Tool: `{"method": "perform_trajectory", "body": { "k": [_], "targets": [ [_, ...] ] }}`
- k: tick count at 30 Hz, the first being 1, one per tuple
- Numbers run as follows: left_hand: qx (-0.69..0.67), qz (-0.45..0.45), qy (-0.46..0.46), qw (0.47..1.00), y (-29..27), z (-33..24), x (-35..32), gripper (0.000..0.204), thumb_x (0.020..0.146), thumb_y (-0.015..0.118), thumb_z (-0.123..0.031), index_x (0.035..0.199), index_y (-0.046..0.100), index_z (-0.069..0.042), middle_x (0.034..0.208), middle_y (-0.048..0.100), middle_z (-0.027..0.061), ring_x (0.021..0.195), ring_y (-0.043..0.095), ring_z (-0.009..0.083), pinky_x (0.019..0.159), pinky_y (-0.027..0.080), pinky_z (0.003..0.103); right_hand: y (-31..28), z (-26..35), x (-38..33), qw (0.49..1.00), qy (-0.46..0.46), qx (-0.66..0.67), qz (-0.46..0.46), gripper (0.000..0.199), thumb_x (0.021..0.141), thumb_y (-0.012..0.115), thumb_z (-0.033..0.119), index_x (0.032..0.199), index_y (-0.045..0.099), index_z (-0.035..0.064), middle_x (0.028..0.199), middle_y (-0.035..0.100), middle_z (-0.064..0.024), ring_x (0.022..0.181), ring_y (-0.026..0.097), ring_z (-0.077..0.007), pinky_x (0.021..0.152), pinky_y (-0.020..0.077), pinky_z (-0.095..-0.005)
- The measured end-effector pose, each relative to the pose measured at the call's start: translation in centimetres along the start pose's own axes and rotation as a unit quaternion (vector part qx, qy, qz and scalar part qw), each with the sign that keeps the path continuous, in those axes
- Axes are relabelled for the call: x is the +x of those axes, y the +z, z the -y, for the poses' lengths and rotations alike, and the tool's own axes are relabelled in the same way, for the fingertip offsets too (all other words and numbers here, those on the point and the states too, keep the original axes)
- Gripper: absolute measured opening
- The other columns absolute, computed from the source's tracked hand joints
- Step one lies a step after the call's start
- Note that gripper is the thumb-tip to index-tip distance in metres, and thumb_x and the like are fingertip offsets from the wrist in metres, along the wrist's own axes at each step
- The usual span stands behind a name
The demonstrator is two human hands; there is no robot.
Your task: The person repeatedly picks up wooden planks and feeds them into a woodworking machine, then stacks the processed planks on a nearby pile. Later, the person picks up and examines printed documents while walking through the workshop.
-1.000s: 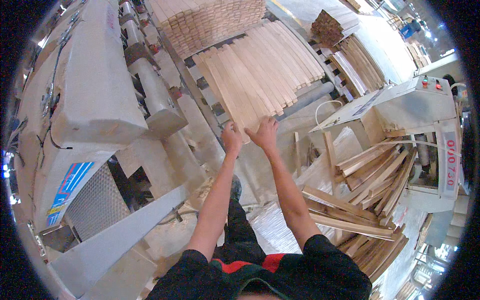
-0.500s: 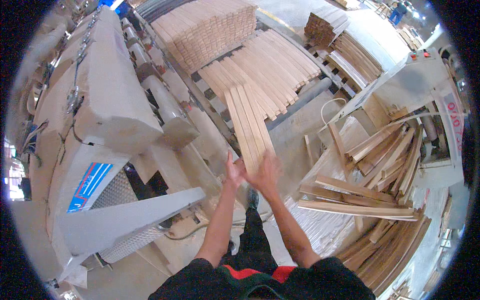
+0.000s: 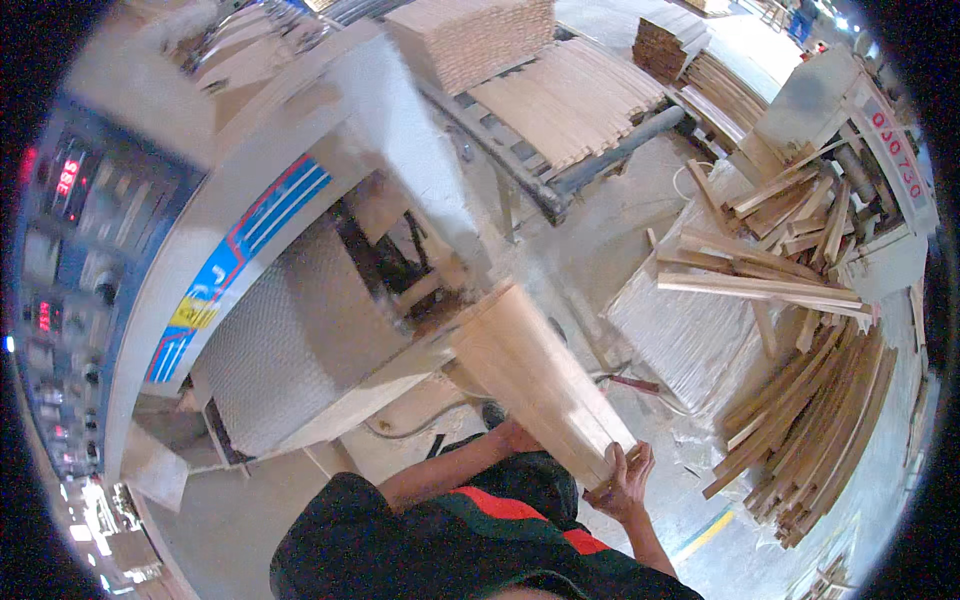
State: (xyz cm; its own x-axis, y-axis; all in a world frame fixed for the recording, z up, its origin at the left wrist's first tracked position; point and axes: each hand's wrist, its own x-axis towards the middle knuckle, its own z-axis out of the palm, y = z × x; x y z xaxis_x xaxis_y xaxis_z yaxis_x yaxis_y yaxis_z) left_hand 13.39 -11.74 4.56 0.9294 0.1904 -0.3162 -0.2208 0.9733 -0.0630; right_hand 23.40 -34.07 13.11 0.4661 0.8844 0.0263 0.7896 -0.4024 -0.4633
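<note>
Held in front of my body is a bundle of pale wooden strips (image 3: 540, 380), pressed side by side and slanting from the machine's corner down to the right. My right hand (image 3: 622, 472) is closed around the near end of the bundle, thumb and fingers at its edge. My left hand (image 3: 515, 435) supports the strips from the left side and below; most of its fingers are hidden under the wood. The far end of the bundle is beside the grey machine's perforated bed (image 3: 320, 340).
A grey machine with a blue control panel (image 3: 75, 260) fills the left. Behind stand a roller table with a row of strips (image 3: 575, 95) and a tall stack (image 3: 480, 40). Loose offcuts (image 3: 770, 270) and curved strips (image 3: 820, 430) lie at the right. A hose (image 3: 420, 432) lies near my feet.
The bundle has come away from the row of strips on the roller table and swung left to the machine. My right hand has shifted to the bundle's near end; my view has turned left.
</note>
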Motion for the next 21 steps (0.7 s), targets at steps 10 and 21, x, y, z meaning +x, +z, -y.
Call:
{"method": "perform_trajectory", "body": {
  "k": [10, 21],
  "targets": [
    [0.146, -0.117, 0.435, 0.881, -3.9, -15.8, -16.0, 0.074, 0.084, 0.04, -0.062, 0.133, 0.036, -0.007, 0.132, 0.044, 0.0135, 0.117, 0.045, 0.0287, 0.098, 0.037, 0.046, 5.7, 21.1, 8.3, 0.99, -0.097, 0.025, 0.1, 0.107, 0.05, 0.076, 0.041, 0.14, 0.026, 0.0126, 0.13, 0.024, -0.0313, 0.122, 0.023, -0.0482, 0.096, 0.021, -0.0574],
    [-0.071, 0.078, 0.527, 0.843, -1.7, -13.2, -20.6, 0.063, 0.089, 0.035, -0.057, 0.128, 0.041, -0.009, 0.126, 0.049, 0.009, 0.113, 0.047, 0.0273, 0.096, 0.039, 0.042, 16.2, 38.4, 16.3, 0.996, -0.03, 0.078, 0.033, 0.105, 0.059, 0.074, 0.038, 0.139, 0.018, -0.0002, 0.128, 0.028, -0.0398, 0.119, 0.028, -0.0549, 0.097, 0.0232, -0.0614]
  ]
}}
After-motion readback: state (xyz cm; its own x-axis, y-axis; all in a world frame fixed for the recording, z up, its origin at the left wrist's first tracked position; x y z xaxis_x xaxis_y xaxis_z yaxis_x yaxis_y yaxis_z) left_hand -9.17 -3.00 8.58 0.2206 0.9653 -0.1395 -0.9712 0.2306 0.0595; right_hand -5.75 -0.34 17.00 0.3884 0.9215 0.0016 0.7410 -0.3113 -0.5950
